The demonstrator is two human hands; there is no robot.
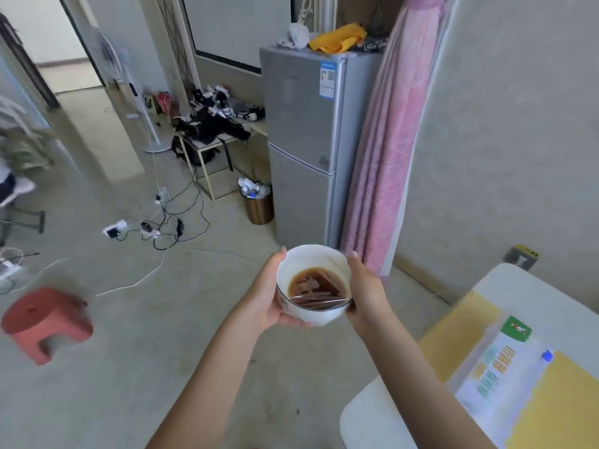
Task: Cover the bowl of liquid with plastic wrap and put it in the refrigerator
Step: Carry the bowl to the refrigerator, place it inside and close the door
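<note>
A white bowl (303, 314) of dark brown liquid is held in mid-air over the floor, with clear plastic wrap (316, 298) stretched over its top and glinting. My left hand (269, 294) cups the bowl's left side and underside. My right hand (366, 291) grips its right side. Straight ahead stands a grey two-door refrigerator (304, 131), both doors closed, about a step or two beyond the bowl.
A white table (372, 413) with a yellow mat and a plastic-wrap box (496, 361) is at lower right. A red stool (45, 322) sits at left. Cables and power strips (152, 228) lie on the floor, a bin (257, 204) beside the refrigerator, a pink curtain (389, 140) to its right.
</note>
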